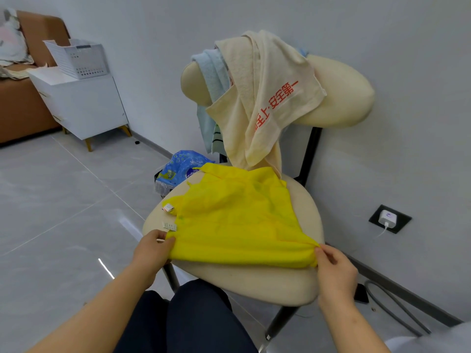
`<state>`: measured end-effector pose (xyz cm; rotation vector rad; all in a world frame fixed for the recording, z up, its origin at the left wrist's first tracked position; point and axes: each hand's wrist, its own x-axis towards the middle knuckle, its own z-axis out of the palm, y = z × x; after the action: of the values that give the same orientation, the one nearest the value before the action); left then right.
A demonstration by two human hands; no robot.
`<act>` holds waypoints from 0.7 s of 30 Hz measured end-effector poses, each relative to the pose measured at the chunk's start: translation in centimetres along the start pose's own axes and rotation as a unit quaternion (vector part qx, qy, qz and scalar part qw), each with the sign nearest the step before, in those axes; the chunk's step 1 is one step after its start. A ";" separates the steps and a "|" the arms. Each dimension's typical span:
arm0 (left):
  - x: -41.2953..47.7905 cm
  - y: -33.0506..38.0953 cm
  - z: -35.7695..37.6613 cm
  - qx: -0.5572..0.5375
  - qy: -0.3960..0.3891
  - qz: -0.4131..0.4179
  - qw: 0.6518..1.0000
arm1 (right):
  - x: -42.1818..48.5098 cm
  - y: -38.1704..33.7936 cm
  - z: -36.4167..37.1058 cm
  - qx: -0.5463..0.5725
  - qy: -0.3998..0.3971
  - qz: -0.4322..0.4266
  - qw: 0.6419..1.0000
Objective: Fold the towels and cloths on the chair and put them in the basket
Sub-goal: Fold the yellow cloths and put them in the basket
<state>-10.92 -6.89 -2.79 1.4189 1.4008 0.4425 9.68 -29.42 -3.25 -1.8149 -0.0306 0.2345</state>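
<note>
A bright yellow cloth (237, 217) lies spread on the cream seat of the chair (254, 284). My left hand (151, 250) pinches its near left corner, and my right hand (334, 268) pinches its near right corner. Over the chair's backrest hang a cream towel with red lettering (265, 98) and, beneath it, a light blue towel (212, 75). A white perforated basket (79, 58) stands on a white cabinet at the far left.
The white cabinet (84, 105) stands beside a brown sofa (20, 105). A blue plastic bag (181, 169) lies on the floor left of the chair. A wall socket with a white charger (388, 219) and cables on the floor (390, 309) are to the right.
</note>
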 end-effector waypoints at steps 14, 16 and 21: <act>-0.4 -0.1 0.4 0.179 0.010 0.045 0.983 | 0.1 0.3 0.5 -0.272 -0.209 -0.034 0.939; -0.9 0.3 0.7 0.180 0.002 0.074 0.981 | 0.1 0.4 1.0 -0.306 -0.207 -0.083 0.926; -0.8 0.7 1.3 0.193 -0.018 0.119 0.974 | 0.6 0.8 1.8 -0.338 -0.171 -0.151 0.913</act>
<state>-9.69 -7.93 -2.35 1.9133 1.3402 0.3030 9.88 -27.85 -4.56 -2.3964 -0.7132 0.3466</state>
